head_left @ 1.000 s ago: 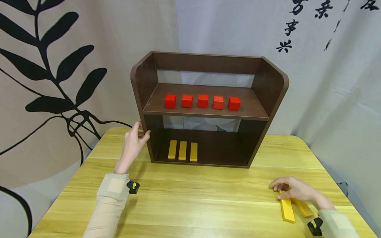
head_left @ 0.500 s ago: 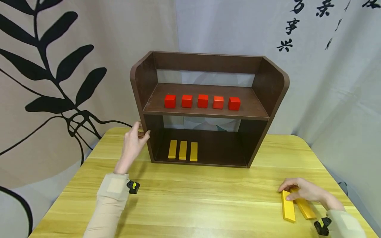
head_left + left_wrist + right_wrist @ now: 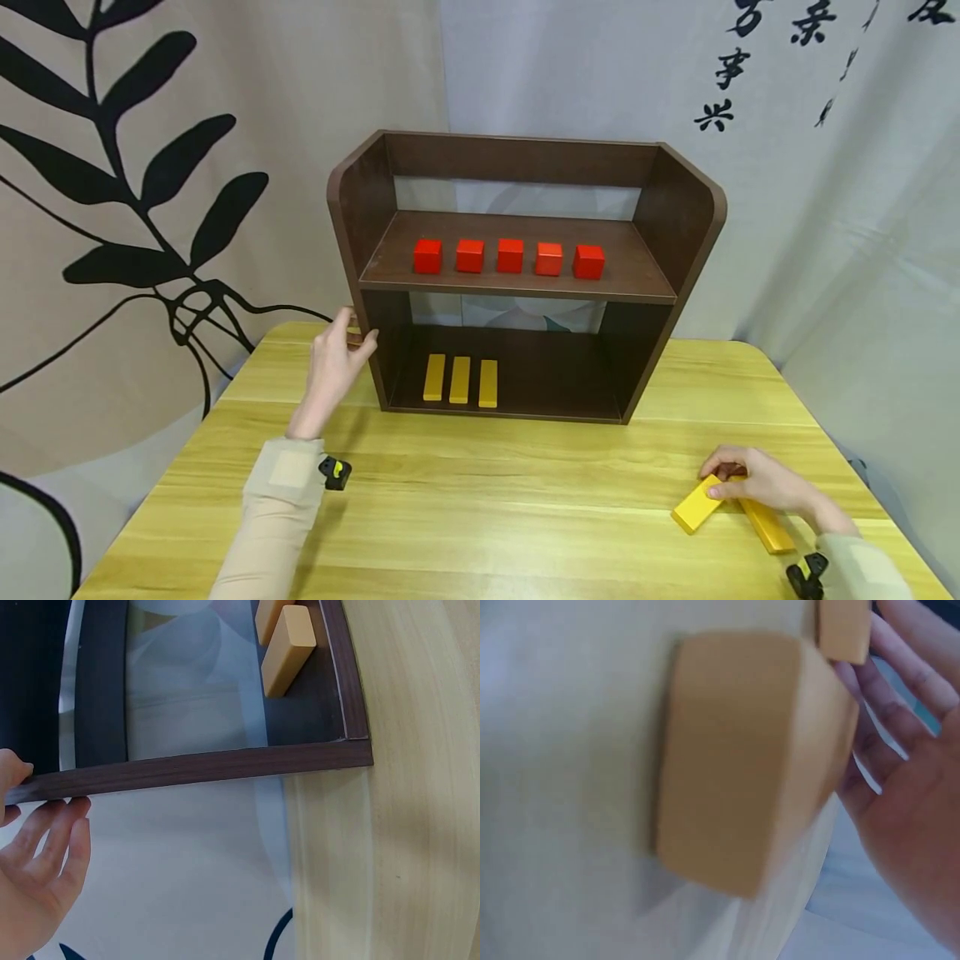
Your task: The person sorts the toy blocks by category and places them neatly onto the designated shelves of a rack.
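A dark brown two-level shelf [image 3: 678, 225] stands at the back of the yellow wooden table [image 3: 487, 508]. Five red cubes [image 3: 510, 256] line its upper board, and three yellow blocks [image 3: 460, 380] lie side by side on its bottom board. My left hand [image 3: 351, 337] holds the shelf's left side panel [image 3: 195, 766], thumb on the inner side and fingers on the outer side. At the front right, my right hand [image 3: 718, 485] grips the near end of a yellow block [image 3: 693, 505], which points left; it looks large and blurred in the right wrist view [image 3: 735, 757]. A second yellow block [image 3: 767, 525] lies beside it.
Printed cloth hangs behind the table: a black leaf pattern on the left, black characters on the right. The table's right edge [image 3: 862, 475] runs close to my right hand. Small black wrist cameras [image 3: 335, 472] sit on both sleeves.
My right hand has swung one of the two yellow blocks round from lying lengthwise to pointing left, and has taken hold of it. My left hand and the shelf have stayed still.
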{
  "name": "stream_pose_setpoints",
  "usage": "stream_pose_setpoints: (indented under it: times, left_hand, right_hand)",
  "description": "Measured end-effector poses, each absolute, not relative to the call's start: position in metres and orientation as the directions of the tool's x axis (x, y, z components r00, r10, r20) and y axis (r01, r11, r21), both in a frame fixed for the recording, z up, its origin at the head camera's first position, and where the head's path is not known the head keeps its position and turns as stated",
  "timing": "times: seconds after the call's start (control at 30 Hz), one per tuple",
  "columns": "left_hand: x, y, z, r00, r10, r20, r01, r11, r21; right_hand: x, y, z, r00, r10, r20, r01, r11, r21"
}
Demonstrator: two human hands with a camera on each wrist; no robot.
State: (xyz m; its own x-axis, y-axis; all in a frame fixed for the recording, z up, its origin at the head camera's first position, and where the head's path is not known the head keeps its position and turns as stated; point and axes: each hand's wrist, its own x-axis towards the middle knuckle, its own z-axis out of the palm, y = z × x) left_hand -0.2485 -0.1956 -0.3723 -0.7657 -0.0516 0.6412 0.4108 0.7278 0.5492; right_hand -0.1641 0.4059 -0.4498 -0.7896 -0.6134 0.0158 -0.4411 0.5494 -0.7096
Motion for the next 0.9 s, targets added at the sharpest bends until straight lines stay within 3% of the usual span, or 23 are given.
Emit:
stream_pose_setpoints:
  times: [0.23,0.63,0.9]
  left_hand:
    - [-0.248,-0.195,-0.372,-0.772,-0.056,0.633,0.403,0.727,0.556]
    - [-0.247,-0.195,-0.371,-0.767,-0.046,0.64,0.41,0.732,0.545]
    - [-0.247,-0.195,-0.37,-0.774,-0.05,0.632,0.405,0.728,0.553]
  right_hand:
    - [-0.164,0.412,-0.45,-0.714,-0.698,0.062,-0.515,0.463,-0.721]
    - [-0.163,0.394,-0.45,-0.827,-0.561,0.021,-0.451,0.642,-0.62]
    - [-0.162,0.38,-0.446,-0.82,-0.557,0.128,-0.521,0.637,-0.568]
